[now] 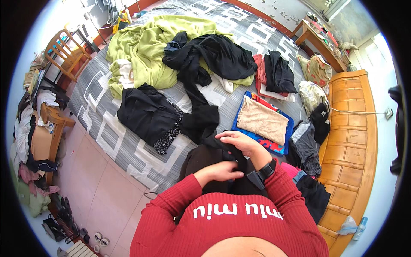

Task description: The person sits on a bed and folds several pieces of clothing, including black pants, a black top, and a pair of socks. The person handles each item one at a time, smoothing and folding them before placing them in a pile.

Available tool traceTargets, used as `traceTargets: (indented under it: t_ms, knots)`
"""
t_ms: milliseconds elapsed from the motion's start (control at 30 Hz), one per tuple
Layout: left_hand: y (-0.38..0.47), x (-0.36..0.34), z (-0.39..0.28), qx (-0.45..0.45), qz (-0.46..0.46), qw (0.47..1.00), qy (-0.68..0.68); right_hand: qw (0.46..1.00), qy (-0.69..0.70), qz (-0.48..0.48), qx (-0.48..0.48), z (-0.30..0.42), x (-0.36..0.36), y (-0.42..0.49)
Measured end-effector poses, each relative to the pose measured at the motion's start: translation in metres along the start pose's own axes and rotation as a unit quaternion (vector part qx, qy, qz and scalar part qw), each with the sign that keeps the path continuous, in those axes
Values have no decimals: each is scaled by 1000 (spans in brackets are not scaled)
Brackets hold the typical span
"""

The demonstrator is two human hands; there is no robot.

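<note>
A black garment (200, 123) stretches from the bed toward my lap, its near end bunched between my hands. My left hand (221, 172) is low over my thighs, fingers curled onto the dark cloth. Above it, my right hand (239, 141), with a black band and device on its wrist, has its fingers extended over the garment; whether they pinch it is hidden. Left of the cloth lies a black garment with a patterned edge (144, 112). To the right, a folded beige fleece cloth (262, 120) rests on a folded blue and red textile (236, 123).
A green blanket (141, 41) lies on the bed (112, 138) under black trousers (224, 54). Folded dark clothes (279, 72) top a pile at right. More clothing (305, 144) lines the wooden headboard (346, 128). At left are a wooden chair (69, 56) and tiled floor (86, 173).
</note>
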State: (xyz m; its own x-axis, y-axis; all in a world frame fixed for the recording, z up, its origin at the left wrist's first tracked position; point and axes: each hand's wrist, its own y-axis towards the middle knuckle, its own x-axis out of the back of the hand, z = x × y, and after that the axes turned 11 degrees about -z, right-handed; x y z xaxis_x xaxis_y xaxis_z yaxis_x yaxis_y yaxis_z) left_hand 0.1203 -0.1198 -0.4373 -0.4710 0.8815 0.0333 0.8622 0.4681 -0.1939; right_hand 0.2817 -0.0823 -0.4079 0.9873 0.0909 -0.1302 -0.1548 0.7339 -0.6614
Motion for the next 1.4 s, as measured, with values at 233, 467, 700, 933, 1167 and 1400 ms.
traceTargets:
  t_ms: [233,467,700,933,1167,1400]
  knots:
    - [-28,24,60,152,-355,867,-314,980,156,73,104,15,16,-102]
    - [10,31,27,-53,-283,700,-654,955,-135,144,222,-12,37,-169]
    - [10,3,-55,-212,-469,778,-359,904,-350,-241,49,-57,81,-194]
    - [5,-41,-124,-308,-281,889,187,910,201,-28,360,-56,67,-196]
    - [7,-78,-164,-326,-22,910,253,774,342,-305,436,-10,55,-209]
    - [5,-7,-243,-359,-70,920,143,764,385,-72,513,21,95,-312]
